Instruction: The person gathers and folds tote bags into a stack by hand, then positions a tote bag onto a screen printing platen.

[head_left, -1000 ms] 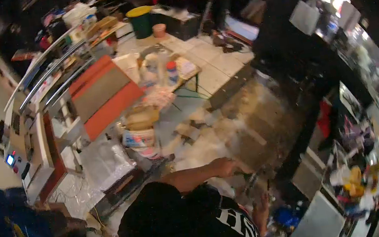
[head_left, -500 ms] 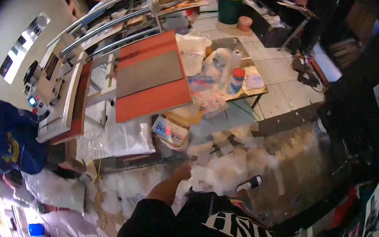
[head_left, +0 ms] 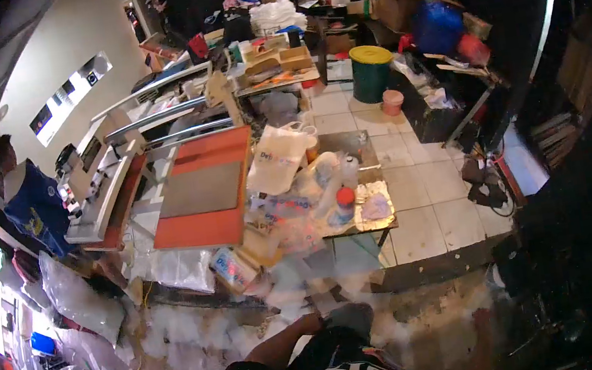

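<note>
Pale tiled floor (head_left: 411, 169) open at three o'clock, dark step edge (head_left: 443, 263) at four, left hand (head_left: 312, 324) at six, finger opening and hold I cannot tell, whitish translucent sheets (head_left: 291, 284) near it, red-and-grey flat board (head_left: 204, 230) at nine.

Near our left fingers (head_left: 314, 322), we see pale, blurred sheets (head_left: 284, 289) lying scattered on the floor, their edges too indistinct to tell.

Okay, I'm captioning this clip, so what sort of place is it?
Probably a small printing workshop: a flat press-like machine with a red board beside it, and printed bags near a spray can.
</note>
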A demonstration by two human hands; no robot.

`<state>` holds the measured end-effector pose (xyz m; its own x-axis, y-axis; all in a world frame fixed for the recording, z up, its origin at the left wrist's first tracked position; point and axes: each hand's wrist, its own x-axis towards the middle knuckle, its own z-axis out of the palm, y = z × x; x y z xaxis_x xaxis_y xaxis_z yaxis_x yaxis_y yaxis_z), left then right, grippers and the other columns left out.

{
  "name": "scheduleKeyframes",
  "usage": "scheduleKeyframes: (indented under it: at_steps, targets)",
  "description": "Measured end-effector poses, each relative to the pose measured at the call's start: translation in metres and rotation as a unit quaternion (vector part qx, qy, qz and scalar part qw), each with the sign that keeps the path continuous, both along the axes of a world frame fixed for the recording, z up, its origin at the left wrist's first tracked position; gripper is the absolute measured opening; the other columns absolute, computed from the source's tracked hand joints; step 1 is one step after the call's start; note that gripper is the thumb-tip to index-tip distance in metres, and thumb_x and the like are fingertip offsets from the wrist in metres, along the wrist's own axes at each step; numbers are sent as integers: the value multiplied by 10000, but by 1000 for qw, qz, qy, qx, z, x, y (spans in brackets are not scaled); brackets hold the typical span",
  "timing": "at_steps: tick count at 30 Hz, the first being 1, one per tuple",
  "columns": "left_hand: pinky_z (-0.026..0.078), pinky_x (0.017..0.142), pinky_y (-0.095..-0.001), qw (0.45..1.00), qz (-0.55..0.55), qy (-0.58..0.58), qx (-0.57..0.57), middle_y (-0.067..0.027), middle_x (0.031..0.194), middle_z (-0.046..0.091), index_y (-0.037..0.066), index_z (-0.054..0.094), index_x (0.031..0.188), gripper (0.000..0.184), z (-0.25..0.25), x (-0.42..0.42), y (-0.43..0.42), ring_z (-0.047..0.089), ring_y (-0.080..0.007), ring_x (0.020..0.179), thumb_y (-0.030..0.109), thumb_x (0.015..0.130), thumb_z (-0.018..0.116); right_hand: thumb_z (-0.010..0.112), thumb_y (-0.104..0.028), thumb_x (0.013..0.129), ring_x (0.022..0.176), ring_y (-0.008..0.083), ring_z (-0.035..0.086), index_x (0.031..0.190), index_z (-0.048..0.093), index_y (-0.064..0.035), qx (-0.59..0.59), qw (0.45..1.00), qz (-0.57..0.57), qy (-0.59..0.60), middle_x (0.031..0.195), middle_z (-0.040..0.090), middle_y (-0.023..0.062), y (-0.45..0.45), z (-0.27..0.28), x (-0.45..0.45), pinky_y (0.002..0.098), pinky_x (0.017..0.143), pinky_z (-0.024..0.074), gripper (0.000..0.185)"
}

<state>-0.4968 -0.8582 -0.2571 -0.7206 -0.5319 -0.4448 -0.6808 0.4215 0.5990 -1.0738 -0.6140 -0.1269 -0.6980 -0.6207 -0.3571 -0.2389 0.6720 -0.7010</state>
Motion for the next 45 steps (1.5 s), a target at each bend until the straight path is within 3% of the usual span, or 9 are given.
scheduleKeyframes:
  at_steps: [4, 7, 8, 16, 30, 33, 36, 41, 45]
  targets:
    - [495, 893, -494, 989, -52, -112, 86, -240, 1158, 631, 106, 670, 1135, 379, 72, -111, -47, 612, -410, 1049, 267, 830, 512, 600, -240, 911, 758, 231, 674, 1080, 621, -28, -30, 997, 5, -73, 950, 678, 110, -70, -12, -98, 398, 601, 518, 271]
    - [479, 921, -508, 992, -59, -106, 11, -246, 1227, 600, 108, 652, 1167, 380, 46, -155, -85, 592, -419, 1083, 236, 836, 515, 640, -225, 883, 709, 212, 673, 1018, 651, -34, -2, 981, -80, -177, 874, 691, 92, -115, -48, -179, 393, 548, 508, 234]
    - [466, 944, -508, 994, 38, 86, -57, -236, 1239, 600, 89, 635, 1192, 389, -76, -155, -93, 575, -408, 1124, 172, 824, 537, 640, -225, 883, 709, 212, 673, 1018, 651, -34, 1, 980, -86, -178, 874, 691, 92, -121, -60, -216, 393, 548, 508, 234]
    - [499, 863, -510, 972, -6, -200, 122, -259, 1015, 665, 40, 712, 949, 277, -44, -318, -252, 643, -410, 957, 173, 784, 534, 669, -145, 817, 660, 252, 651, 940, 667, -39, 207, 969, -99, -87, 754, 664, 108, -169, -19, -405, 414, 545, 504, 162]
    - [518, 820, -461, 940, 334, 29, -60, -212, 996, 691, 99, 724, 976, 344, 200, -570, -693, 660, -409, 918, 351, 812, 557, 657, -185, 811, 655, 250, 656, 898, 674, -29, 101, 979, 11, -175, 747, 668, 118, -498, 15, -512, 417, 572, 520, 179]
    - [524, 760, -471, 936, 330, -46, -112, -207, 892, 699, 46, 705, 906, 313, 186, -577, -733, 678, -373, 834, 313, 857, 550, 655, -193, 810, 653, 249, 657, 889, 675, -27, 127, 973, 37, -187, 746, 669, 120, -566, 3, -560, 418, 578, 523, 185]
    - [520, 733, -493, 961, -57, -216, -163, -214, 828, 696, -10, 705, 743, 333, 92, -561, -752, 681, -366, 787, 205, 886, 494, 652, -202, 809, 652, 249, 658, 880, 677, -25, 167, 965, 67, -189, 744, 670, 122, -643, -10, -627, 418, 583, 527, 192]
    - [511, 748, -474, 958, 241, -146, 57, -156, 982, 697, 88, 680, 1060, 454, 15, -601, -677, 667, -298, 851, 473, 918, 486, 648, -216, 807, 650, 248, 660, 866, 679, -21, 222, 951, 174, -128, 742, 671, 125, -808, -8, -763, 419, 593, 532, 206]
    - [526, 640, -436, 936, 308, -95, 146, -175, 903, 684, 65, 647, 1089, 434, 48, -656, -673, 659, -299, 727, 444, 917, 525, 645, -227, 805, 649, 247, 661, 854, 681, -18, 88, 666, 657, 342, 740, 672, 128, -986, -35, -860, 420, 601, 537, 217]
